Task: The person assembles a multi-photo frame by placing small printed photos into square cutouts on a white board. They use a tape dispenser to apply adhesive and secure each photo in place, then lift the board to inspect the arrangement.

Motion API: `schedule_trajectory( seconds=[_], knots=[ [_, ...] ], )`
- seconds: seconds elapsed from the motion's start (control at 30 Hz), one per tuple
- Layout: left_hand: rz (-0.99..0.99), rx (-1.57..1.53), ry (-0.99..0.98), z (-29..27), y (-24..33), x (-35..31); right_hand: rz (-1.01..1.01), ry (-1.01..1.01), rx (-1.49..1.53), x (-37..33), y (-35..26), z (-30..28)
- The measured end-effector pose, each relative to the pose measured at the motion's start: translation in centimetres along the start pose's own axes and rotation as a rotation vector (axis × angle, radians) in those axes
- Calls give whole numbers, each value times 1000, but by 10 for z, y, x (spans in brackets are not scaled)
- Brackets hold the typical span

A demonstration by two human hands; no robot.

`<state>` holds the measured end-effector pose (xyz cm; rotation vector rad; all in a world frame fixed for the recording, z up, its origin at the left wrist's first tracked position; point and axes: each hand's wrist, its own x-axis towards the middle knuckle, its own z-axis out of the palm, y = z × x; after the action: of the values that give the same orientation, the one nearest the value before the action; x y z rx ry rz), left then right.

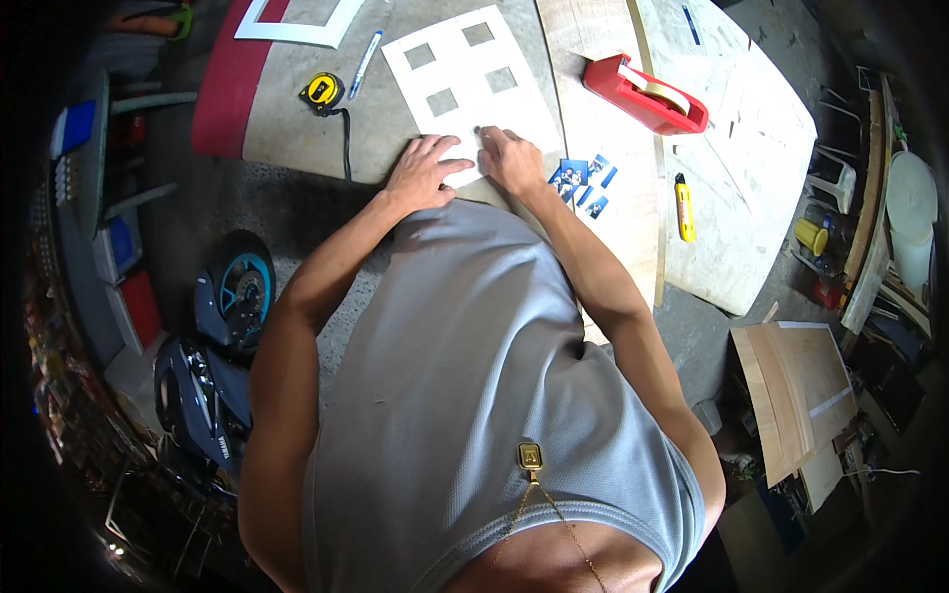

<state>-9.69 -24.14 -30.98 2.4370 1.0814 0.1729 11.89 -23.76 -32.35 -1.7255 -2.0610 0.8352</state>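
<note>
Left hand (425, 170) loosely spread, right hand (513, 161) half-curled, both on near end of white card (470, 93), itself on bench (280, 128) (cannot tell whether gripping anything). Four square openings (440, 102) already through card; blue photo pieces (570, 178) loose at right, none visible in openings. Cannot confirm work left at covered end.

The desk (282, 124) spans the frame's top. On it lie a tape measure (322, 92) upper left, windowed white card (470, 87) top centre and utility knife (684, 210) upper right.
</note>
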Motion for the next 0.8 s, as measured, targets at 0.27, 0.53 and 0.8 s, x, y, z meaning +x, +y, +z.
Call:
schedule_trajectory(
  seconds=[0.27,0.53,0.8],
  knots=[
    [16,-2,36,2,0,-1,-120,30,25,-3,12,1],
    [11,-1,53,5,1,-2,-174,-55,53,2,17,-7],
    [3,-18,45,5,1,-3,-199,-121,37,6,22,-10]
  ],
)
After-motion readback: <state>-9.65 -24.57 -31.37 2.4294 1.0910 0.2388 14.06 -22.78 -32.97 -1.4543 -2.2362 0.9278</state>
